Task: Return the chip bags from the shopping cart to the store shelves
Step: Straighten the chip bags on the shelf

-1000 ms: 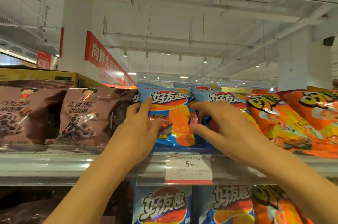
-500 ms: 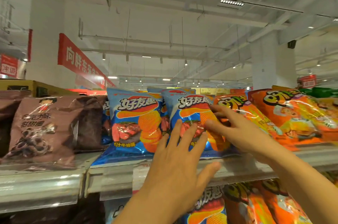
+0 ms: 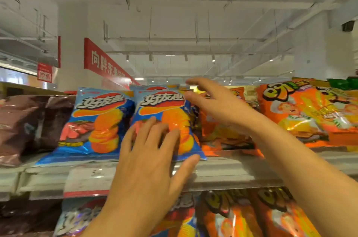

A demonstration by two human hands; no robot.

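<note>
Two blue chip bags stand side by side on the top shelf (image 3: pixel 222 171). The left blue bag (image 3: pixel 95 120) stands free. My left hand (image 3: pixel 153 159) lies with spread, straight fingers against the lower front of the right blue bag (image 3: pixel 168 109). At that bag's upper right corner is my right hand (image 3: pixel 215 101), its fingers extended and loosely bent between the blue bag and the orange bags; whether it touches the blue bag is unclear. The shopping cart is out of view.
Brown snack bags (image 3: pixel 29 122) stand left of the blue ones, orange bags (image 3: pixel 306 112) to the right. A price tag (image 3: pixel 89 180) hangs on the shelf's front rail. Further blue and orange bags (image 3: pixel 242 215) fill the shelf below. A red banner (image 3: pixel 104 62) hangs behind.
The view shifted, so the shelf now sits more to the right. My left hand moved from the left blue bag to the right one. My right hand rose to that bag's top right corner.
</note>
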